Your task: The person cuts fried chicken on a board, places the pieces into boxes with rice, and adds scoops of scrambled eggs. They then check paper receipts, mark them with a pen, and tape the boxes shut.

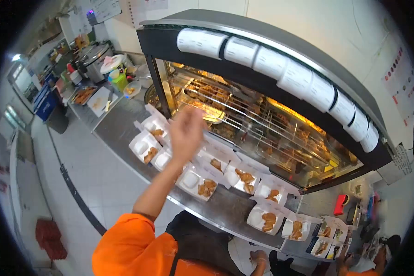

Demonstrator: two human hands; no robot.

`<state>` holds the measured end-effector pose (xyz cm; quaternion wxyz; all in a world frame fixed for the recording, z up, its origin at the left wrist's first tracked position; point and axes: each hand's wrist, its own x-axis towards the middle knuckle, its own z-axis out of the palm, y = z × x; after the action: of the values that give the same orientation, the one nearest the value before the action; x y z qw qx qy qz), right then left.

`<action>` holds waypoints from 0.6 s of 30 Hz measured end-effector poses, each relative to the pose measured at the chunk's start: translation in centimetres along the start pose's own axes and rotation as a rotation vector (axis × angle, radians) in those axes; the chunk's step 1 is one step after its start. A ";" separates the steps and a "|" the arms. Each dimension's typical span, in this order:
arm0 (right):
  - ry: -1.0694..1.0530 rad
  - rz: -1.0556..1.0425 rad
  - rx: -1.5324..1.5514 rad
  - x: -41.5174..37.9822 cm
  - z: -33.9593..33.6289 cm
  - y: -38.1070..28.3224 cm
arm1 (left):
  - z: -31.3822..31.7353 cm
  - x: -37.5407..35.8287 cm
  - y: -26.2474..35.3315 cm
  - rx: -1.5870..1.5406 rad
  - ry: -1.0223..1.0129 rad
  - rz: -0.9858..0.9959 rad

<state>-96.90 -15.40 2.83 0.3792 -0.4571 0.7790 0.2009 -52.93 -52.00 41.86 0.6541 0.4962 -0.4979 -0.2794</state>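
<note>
Orange sleeve (129, 244) close at 7 o'clock, my left hand (187, 133) up over a row of open boxes (192, 192).

That hand is blurred near the centre, its fingers seemingly bent; I cannot tell whether they pinch anything. Behind it, a lit glass-fronted oven (257, 126) spreads toward 2 o'clock, with white paper slips (272, 63) lining its top edge from 12 to 3. My right hand (258, 258) is low at 5 o'clock, fingers curled, too small to tell if it grips something. The boxes stand on a steel desk (230, 207), running from 9 o'clock round to 4, with brown chicken pieces (207, 188) inside; several also hold a white mound (190, 179). One co-worker's arm (380, 260) shows at 4 o'clock, near the row's end.
</note>
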 end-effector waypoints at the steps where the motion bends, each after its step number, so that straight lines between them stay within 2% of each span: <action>1: -0.066 0.045 -0.012 -0.3 0.8 -0.5 | -1.2 4.3 1.2 -0.151 0.100 0.244; 3: -0.120 0.101 -0.013 -0.8 2.2 -2.8 | -4.0 11.6 1.9 -0.175 0.137 0.433; 5: -0.258 0.319 0.450 -0.6 4.5 -5.3 | -5.2 15.4 3.1 -0.177 0.058 0.466; 6: -0.246 0.329 0.465 0.7 6.6 -5.1 | -5.5 16.6 3.3 -0.165 -0.015 0.504; 8: -0.127 -0.357 0.262 2.0 9.7 -4.5 | -6.1 17.8 3.3 -0.149 -0.198 0.462; 9: -0.117 -0.338 0.274 1.5 10.8 -5.1 | -6.1 17.8 3.4 -0.138 -0.226 0.444; 11: -0.231 0.205 1.217 -1.3 10.8 -9.1 | -6.1 18.0 3.3 -0.143 -0.264 0.424; 12: -0.222 0.216 1.227 -1.7 11.9 -8.8 | -6.0 18.2 3.1 -0.145 -0.280 0.418; 13: -0.222 -0.149 0.672 -0.9 14.0 -7.5 | -6.0 18.3 3.0 -0.143 -0.295 0.412; 14: -0.047 -0.457 0.129 -0.9 15.1 -7.0 | -6.1 18.5 2.9 -0.149 -0.302 0.407; 15: -0.014 -0.458 0.138 -0.8 17.0 -7.3 | -6.1 18.7 2.9 -0.142 -0.314 0.407; 16: -0.053 -0.358 0.308 -1.3 17.4 -7.9 | -6.2 18.9 2.9 -0.135 -0.327 0.409; 17: -0.117 -0.146 0.627 -1.5 17.8 -8.6 | -6.1 19.1 3.0 -0.139 -0.334 0.405; 18: -0.147 -0.030 0.800 -1.9 18.0 -9.1 | -6.1 19.3 3.1 -0.146 -0.338 0.418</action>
<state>-81.17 -7.03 -6.71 0.5845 -0.2693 0.7599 -0.0916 -40.93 -65.25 51.83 0.6392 0.2806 -0.6699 -0.2526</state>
